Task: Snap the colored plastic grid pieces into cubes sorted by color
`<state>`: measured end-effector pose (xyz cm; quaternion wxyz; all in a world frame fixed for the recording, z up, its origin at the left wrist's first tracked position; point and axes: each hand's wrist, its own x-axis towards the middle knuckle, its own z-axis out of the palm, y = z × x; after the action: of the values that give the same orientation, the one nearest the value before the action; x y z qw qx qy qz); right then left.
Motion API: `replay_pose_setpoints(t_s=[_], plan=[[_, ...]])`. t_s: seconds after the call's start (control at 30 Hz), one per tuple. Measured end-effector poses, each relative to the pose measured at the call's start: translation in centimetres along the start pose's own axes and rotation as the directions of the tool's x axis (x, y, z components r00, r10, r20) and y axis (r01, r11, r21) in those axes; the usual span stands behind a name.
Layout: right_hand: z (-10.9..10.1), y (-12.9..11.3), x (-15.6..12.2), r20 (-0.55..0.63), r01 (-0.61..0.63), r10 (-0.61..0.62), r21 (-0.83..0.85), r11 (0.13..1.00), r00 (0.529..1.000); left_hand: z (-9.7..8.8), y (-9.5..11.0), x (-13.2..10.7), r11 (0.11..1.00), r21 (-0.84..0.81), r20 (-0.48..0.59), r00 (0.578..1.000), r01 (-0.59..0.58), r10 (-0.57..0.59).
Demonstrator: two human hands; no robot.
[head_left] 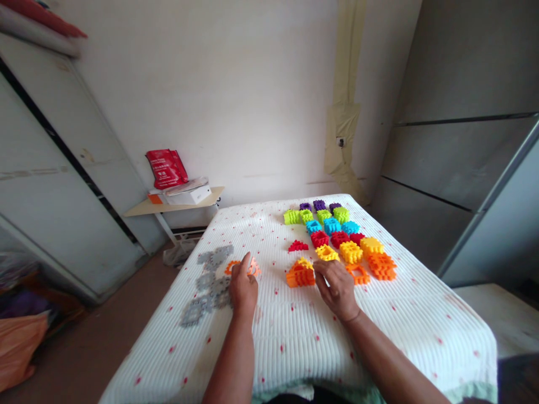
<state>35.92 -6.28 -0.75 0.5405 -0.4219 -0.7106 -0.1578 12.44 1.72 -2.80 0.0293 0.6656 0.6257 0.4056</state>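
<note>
My left hand [243, 286] rests over a flat orange lattice piece [253, 268], and I cannot tell whether its fingers grip it. My right hand [337, 289] hangs just right of a stacked orange and yellow block group [300, 276], its fingertips close to or touching the stack. An orange lattice piece [357, 274] lies beyond those fingers. Rows of interlocking plastic blocks [332, 226] in purple, green, blue, red and yellow spread across the far bedspread. Grey gear-shaped pieces [208, 286] lie left of my left hand. A small red piece [298, 246] sits apart.
Everything lies on a white ribbed bedspread [295, 348] with red flecks. A narrow shelf [172, 206] holds a white box and red bag at the far left. Pale cabinets stand on both sides, and an orange bag [17, 348] lies on the floor.
</note>
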Motion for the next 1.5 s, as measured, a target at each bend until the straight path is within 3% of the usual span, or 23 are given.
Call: replay_pose_setpoints(t_s=[0.17,0.3,0.43,0.57,0.83,1.17,1.37,1.5], plan=[[0.1,-0.2,0.1,0.052,0.042,-0.043,0.012,0.999,0.998,0.4,-0.7,0.3,0.968,-0.245,-0.017,0.998,-0.055,0.052],[0.1,-0.3,0.1,0.044,0.046,-0.046,0.013,0.999,0.998,0.7,-0.8,0.1,0.898,-0.432,-0.040,0.994,0.079,-0.106],[0.1,-0.6,0.2,0.070,0.068,-0.068,0.008,0.998,0.995,0.2,0.2,-0.2,0.751,-0.632,0.005,0.970,0.192,-0.243],[0.2,-0.8,0.1,0.109,0.119,-0.119,0.009,0.993,0.987,-0.5,1.7,-0.6,0.557,-0.806,0.076,0.968,0.200,-0.238],[1.1,-1.8,0.1,0.188,0.188,-0.186,0.007,0.982,0.965,-0.9,2.9,-1.2,0.351,-0.900,0.165,0.948,0.257,-0.271],[1.5,-2.0,0.5,0.141,0.187,-0.182,-0.023,0.982,0.973,-0.6,4.8,-2.8,0.308,-0.904,0.264,0.954,0.296,-0.142],[1.4,-1.6,0.2,0.059,0.040,-0.045,0.077,0.996,0.997,-0.8,6.9,-2.9,0.335,-0.883,0.327,0.943,0.329,-0.066],[0.9,-1.1,0.2,0.002,-0.100,0.101,0.130,0.986,0.995,-1.0,7.5,-2.3,0.420,-0.851,0.358,0.934,0.315,0.023]])
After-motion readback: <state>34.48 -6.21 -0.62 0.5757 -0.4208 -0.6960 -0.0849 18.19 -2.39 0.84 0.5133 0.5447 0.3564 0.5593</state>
